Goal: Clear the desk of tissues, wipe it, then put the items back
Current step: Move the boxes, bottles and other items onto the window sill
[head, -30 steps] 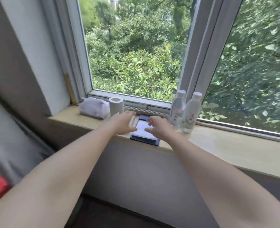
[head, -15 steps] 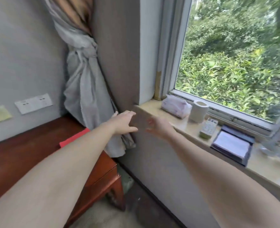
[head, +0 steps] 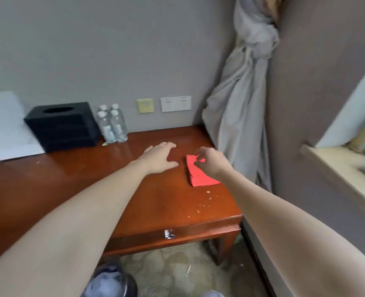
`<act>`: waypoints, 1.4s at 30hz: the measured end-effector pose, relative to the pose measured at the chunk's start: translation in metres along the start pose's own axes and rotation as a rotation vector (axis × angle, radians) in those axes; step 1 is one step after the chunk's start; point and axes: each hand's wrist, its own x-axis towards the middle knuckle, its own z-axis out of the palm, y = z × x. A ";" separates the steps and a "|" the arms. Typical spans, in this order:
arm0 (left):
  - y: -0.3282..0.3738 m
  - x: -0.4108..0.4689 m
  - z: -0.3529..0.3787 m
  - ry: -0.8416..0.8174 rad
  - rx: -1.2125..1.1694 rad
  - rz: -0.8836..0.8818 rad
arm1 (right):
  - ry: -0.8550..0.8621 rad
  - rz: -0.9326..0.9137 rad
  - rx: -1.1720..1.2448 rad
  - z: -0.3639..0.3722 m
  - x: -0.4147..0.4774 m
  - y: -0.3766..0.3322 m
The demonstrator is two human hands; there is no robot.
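Note:
A red folded cloth (head: 200, 179) lies on the right end of the brown wooden desk (head: 91, 179). My right hand (head: 211, 162) is over the cloth's far end, fingers curled, thumb and fingertips pinching it. Just left of the cloth, my left hand (head: 160, 157) rests flat on the desk with straight fingers, holding nothing. Pale crumbs (head: 205, 200) are scattered on the desk in front of the cloth. No loose tissue shows on the desk top.
A black tissue box (head: 63, 125), several water bottles (head: 113, 125) and a white sheet (head: 5, 125) stand against the back wall. A tied grey curtain (head: 241, 103) hangs right of the desk, the windowsill (head: 338, 168) beyond it. A bin (head: 110, 281) sits on the floor below.
My view has swung left from the windowsill to the desk. Both hands left the sill and came down over the desk, the right one onto the red cloth.

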 end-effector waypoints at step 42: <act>-0.393 0.198 -0.027 0.062 -0.495 -0.608 | -0.379 0.111 0.184 0.225 0.397 -0.175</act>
